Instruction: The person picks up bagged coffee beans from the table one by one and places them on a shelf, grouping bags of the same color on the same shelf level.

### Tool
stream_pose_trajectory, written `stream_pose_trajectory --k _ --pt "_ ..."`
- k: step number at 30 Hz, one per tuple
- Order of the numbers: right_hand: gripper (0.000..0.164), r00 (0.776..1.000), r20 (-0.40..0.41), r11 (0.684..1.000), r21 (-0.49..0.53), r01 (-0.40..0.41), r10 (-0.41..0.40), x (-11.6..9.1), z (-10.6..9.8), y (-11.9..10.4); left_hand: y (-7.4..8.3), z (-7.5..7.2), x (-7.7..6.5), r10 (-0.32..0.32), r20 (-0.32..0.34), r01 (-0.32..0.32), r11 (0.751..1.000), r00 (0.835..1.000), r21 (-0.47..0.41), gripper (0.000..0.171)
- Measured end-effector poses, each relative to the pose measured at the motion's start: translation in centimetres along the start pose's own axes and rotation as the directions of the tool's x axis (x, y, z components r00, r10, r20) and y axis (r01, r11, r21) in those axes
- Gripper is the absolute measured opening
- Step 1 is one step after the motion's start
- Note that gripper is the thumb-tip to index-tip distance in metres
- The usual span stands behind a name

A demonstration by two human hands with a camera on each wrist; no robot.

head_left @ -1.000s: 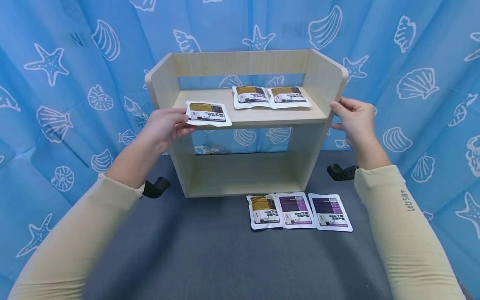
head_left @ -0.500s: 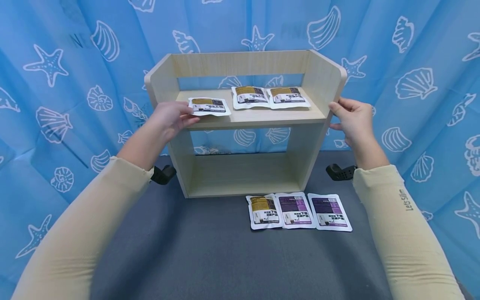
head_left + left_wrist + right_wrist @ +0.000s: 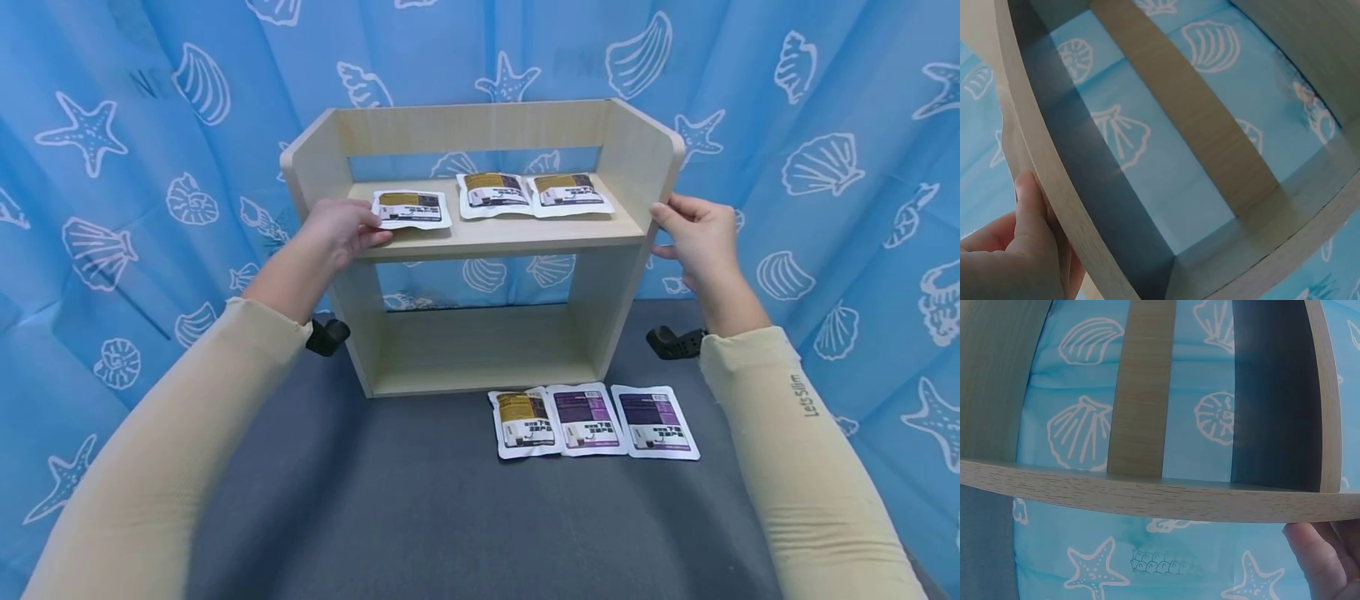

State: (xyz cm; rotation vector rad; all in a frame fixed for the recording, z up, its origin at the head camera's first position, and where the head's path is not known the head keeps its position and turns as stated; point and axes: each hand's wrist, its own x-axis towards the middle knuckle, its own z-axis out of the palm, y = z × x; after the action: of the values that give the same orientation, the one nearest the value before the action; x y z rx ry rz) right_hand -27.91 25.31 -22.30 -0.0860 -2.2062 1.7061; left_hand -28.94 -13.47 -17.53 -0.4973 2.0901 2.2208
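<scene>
"What's live at centre-left of the frame?"

"From my remote seat, the left hand (image 3: 341, 232) pinches the left edge of a flat sealed pouch (image 3: 414, 210), over the left front of the bookshelf's (image 3: 633, 158) upper shelf (image 3: 517, 233). Right of centre, the right hand (image 3: 701, 237) pinches the edge of the right side panel, thumb against fingers!"

"How should it be played?"

"I'd use that right grip as a brace, lower the pouch level, line it up with the matching pair (image 3: 493, 194) and release once it's flat. I can't tell whether its whole underside touches."

"And its looks?"

"White border, gold-and-dark print up top, dark lettering on white below. Face up!"
</scene>
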Motion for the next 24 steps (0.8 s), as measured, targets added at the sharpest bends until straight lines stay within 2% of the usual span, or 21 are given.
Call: stream_pose_trajectory --k 10,19,24 --pt "0.053 1.0 -0.003 1.0 -0.008 -0.001 0.001 0.0 0.1 0.0 0.5 1.5 1.4 0.015 -0.035 -0.015 1.0 0.999 0.024 0.047" --pt "0.053 1.0 -0.002 1.0 -0.017 0.008 -0.008 -0.2 0.1 -0.1 0.4 2.4 2.0 0.056 -0.063 -0.05 0.993 0.996 0.103 0.05" --pt "0.052 1.0 -0.002 1.0 -0.021 -0.001 0.001 -0.2 0.2 -0.1 0.3 2.5 2.1 0.087 -0.058 -0.078 0.985 0.995 0.156 0.053"
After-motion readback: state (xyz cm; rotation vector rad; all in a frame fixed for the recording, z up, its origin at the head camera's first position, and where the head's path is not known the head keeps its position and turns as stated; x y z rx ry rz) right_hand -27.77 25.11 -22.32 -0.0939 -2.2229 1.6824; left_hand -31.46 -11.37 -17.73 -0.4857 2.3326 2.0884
